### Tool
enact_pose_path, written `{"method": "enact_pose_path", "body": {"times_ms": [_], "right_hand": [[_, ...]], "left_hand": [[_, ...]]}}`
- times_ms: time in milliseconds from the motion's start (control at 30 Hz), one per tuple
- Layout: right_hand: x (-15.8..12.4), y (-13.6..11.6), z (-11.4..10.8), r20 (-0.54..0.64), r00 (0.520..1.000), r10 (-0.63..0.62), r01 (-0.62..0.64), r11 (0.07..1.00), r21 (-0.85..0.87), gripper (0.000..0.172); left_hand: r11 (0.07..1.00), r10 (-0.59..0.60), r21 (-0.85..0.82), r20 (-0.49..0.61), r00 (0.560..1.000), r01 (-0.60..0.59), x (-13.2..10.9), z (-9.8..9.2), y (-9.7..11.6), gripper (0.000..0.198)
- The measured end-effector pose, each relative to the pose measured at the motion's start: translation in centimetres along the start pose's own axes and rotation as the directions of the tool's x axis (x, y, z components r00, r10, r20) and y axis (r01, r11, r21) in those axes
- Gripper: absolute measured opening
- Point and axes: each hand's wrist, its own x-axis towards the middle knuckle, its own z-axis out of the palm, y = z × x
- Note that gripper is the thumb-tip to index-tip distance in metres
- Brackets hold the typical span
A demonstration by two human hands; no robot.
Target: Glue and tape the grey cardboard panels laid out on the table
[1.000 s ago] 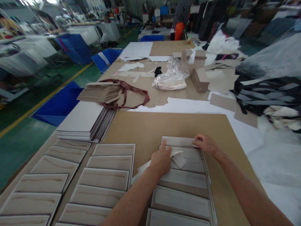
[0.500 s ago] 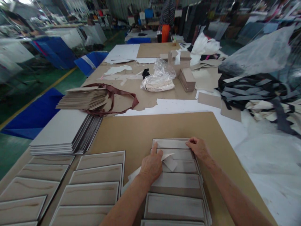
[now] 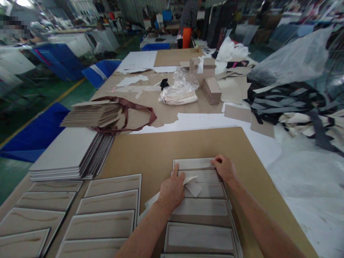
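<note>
Overlapping grey-beige panels (image 3: 200, 240) with pale rectangular strips on them run in a column before me. On the farthest panel lies a pale strip (image 3: 195, 164). My right hand (image 3: 225, 170) pinches that strip's right end between thumb and fingertips. My left hand (image 3: 172, 188) has its index finger stretched onto the strip's left end, while its other fingers are curled around loose pale strips (image 3: 194, 189). These loose strips stick out on both sides of the left hand, and their middle is hidden under it.
Two more columns of overlapping panels (image 3: 107, 200) with brownish lines lie to the left. Behind them rise a stack of grey boards (image 3: 63, 150) and a tied pile of brown pieces (image 3: 91, 113). A plastic-wrapped bundle (image 3: 178, 91) lies farther back, dark straps (image 3: 290, 100) at right.
The pale strip on the farthest panel now lies flatter and straighter along it. Both hands keep nearly the same place; the whole view has shifted slightly.
</note>
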Motion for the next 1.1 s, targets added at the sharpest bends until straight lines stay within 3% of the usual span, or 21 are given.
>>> {"method": "enact_pose_path", "body": {"times_ms": [433, 633, 767, 867, 967, 1100], "right_hand": [[0.7, 0.3, 0.1, 0.030, 0.999, 0.025, -0.024, 1.000, -0.008, 0.016], [1.6, 1.7, -2.3, -0.088, 0.992, 0.087, -0.091, 0.995, -0.037, 0.013], [1.0, 1.0, -3.8, -0.159, 0.985, 0.073, -0.063, 0.996, 0.067, 0.026], [-0.4, -1.5, -2.4, 0.008, 1.000, 0.008, -0.010, 0.952, 0.307, 0.025], [-1.6, -3.8, 0.3, 0.264, 0.963, -0.061, -0.075, 0.876, 0.476, 0.023], [-2.2, -4.5, 2.7, 0.359, 0.933, -0.039, -0.177, 0.818, 0.547, 0.023]], "left_hand": [[1.000, 0.014, -0.016, 0.014, 1.000, -0.013, 0.1, -0.1, -0.1, 0.031], [1.000, 0.026, -0.004, 0.009, 1.000, -0.026, 0.0, -0.2, -0.3, 0.033], [1.000, 0.025, -0.012, 0.000, 1.000, -0.025, -0.1, -0.5, -0.2, 0.033], [0.999, 0.036, -0.021, 0.000, 0.999, -0.036, -0.2, -0.5, -0.1, 0.033], [0.999, 0.032, -0.020, 0.009, 0.999, -0.031, -0.2, -0.5, -0.2, 0.033], [0.993, 0.034, -0.112, -0.008, 0.999, -0.035, -0.7, -1.5, -0.3, 0.031]]}}
